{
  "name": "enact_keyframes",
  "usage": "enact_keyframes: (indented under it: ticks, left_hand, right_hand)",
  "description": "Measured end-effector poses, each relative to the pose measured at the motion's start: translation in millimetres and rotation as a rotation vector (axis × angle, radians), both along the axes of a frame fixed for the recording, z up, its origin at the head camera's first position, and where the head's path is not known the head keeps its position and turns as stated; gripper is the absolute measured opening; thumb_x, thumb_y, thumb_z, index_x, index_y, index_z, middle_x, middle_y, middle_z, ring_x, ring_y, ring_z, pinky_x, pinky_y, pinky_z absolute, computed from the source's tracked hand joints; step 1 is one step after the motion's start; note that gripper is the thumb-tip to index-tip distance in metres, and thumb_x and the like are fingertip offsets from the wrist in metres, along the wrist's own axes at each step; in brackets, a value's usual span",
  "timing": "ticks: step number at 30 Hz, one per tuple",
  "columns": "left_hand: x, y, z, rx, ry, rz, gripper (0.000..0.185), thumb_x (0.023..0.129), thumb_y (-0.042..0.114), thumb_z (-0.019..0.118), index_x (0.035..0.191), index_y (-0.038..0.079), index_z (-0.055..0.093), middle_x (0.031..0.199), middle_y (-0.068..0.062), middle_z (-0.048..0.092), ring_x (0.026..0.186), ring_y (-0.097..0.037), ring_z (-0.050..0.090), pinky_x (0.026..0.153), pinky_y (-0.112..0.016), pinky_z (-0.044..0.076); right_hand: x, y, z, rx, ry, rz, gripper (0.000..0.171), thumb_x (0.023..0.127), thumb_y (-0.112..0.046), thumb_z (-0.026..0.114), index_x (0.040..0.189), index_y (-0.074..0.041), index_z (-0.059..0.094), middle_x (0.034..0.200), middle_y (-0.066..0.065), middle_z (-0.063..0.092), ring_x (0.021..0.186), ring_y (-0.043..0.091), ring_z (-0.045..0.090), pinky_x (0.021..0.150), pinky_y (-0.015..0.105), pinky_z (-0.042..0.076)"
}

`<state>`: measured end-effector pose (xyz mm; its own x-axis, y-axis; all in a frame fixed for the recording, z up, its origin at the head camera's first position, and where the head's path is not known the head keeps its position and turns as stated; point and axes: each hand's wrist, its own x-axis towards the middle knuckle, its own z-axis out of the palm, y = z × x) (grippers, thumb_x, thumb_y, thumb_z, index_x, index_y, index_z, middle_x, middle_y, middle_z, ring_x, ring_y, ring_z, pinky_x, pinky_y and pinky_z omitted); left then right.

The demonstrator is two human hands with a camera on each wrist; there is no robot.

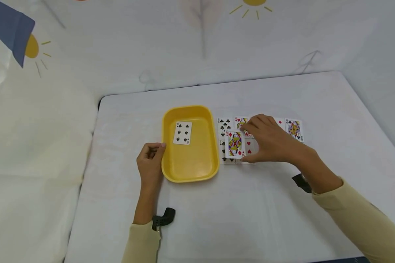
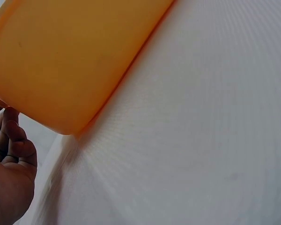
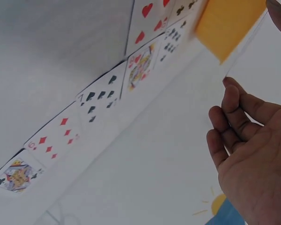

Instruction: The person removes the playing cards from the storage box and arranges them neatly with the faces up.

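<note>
My left hand point(image 1: 150, 160) pinches the left rim of a yellow plastic tray point(image 1: 191, 175), and the left wrist view shows fingertips point(image 2: 11, 117) at its edge. Inside the tray lies a six of spades point(image 1: 182, 133). To the right of the tray, my right hand point(image 1: 270, 140) holds a queen of diamonds playing card point(image 1: 234, 144) between thumb and fingers, above other cards. That card appears nearly edge-on in the right wrist view. Beneath it, a seven of clubs point(image 1: 222, 151) and a hearts card point(image 1: 250, 146) are partly covered.
A back row of face-up cards holds an eight of clubs point(image 1: 223, 124), queen of hearts point(image 3: 140, 68), seven of spades point(image 3: 100, 96), six of diamonds point(image 3: 51, 140) and queen of clubs point(image 1: 294, 129). The white table point(image 1: 217, 219) meets a patterned cloth wall point(image 1: 171, 44) behind.
</note>
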<state>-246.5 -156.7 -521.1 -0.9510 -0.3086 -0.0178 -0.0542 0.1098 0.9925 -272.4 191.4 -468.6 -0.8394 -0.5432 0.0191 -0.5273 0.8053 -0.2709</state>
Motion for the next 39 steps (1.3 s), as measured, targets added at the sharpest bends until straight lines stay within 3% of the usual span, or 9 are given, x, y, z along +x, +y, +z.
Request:
enact_keyframes:
  ticks: [19, 24, 27, 34, 39]
  left_hand:
    - [0.3, -1, 1.4, 0.000, -0.001, -0.004, 0.022, 0.096, 0.018, 0.070, 0.102, -0.002, 0.067, 0.089, -0.008, 0.063, 0.079, -0.034, 0.057, 0.063, -0.020, 0.049]
    - [0.5, -3, 1.4, -0.015, 0.003, -0.002, 0.021, 0.095, 0.019, 0.070, 0.102, -0.001, 0.067, 0.089, -0.007, 0.064, 0.076, -0.026, 0.057, 0.064, -0.020, 0.049]
    - [0.7, -4, 0.0, -0.017, 0.003, -0.003, 0.021, 0.095, 0.019, 0.070, 0.101, -0.001, 0.068, 0.088, -0.007, 0.064, 0.073, -0.019, 0.057, 0.063, -0.019, 0.049]
    - [-7.7, -13, -29.4, 0.008, 0.013, 0.003, 0.026, 0.094, 0.025, 0.072, 0.104, 0.001, 0.068, 0.091, -0.007, 0.064, 0.074, -0.020, 0.057, 0.063, -0.020, 0.050]
    - [-7.5, -14, -34.4, 0.017, 0.050, 0.000, 0.031, 0.092, 0.033, 0.074, 0.101, 0.004, 0.070, 0.090, -0.009, 0.064, 0.072, -0.020, 0.058, 0.064, -0.021, 0.051]
  right_hand:
    - [14.6, 54, -19.9, 0.000, 0.007, -0.065, 0.076, 0.063, -0.048, 0.092, 0.117, -0.004, 0.061, 0.108, 0.006, 0.056, 0.110, 0.028, 0.045, 0.097, 0.050, 0.032]
    - [17.4, 62, -24.2, 0.010, 0.011, -0.082, 0.075, 0.061, -0.045, 0.093, 0.114, -0.003, 0.062, 0.103, 0.006, 0.055, 0.103, 0.027, 0.045, 0.093, 0.048, 0.032]
    - [18.7, 66, -27.9, 0.008, 0.004, -0.091, 0.075, 0.060, -0.045, 0.093, 0.114, -0.002, 0.062, 0.103, 0.007, 0.055, 0.107, 0.030, 0.045, 0.094, 0.049, 0.031]
    - [20.6, 74, -36.1, 0.021, 0.001, -0.091, 0.075, 0.059, -0.043, 0.094, 0.113, -0.001, 0.063, 0.106, 0.009, 0.057, 0.114, 0.034, 0.044, 0.102, 0.051, 0.029]
    - [23.1, 76, -38.5, 0.040, -0.033, -0.102, 0.075, 0.061, -0.043, 0.094, 0.115, -0.001, 0.062, 0.109, 0.010, 0.056, 0.116, 0.035, 0.043, 0.103, 0.053, 0.028]
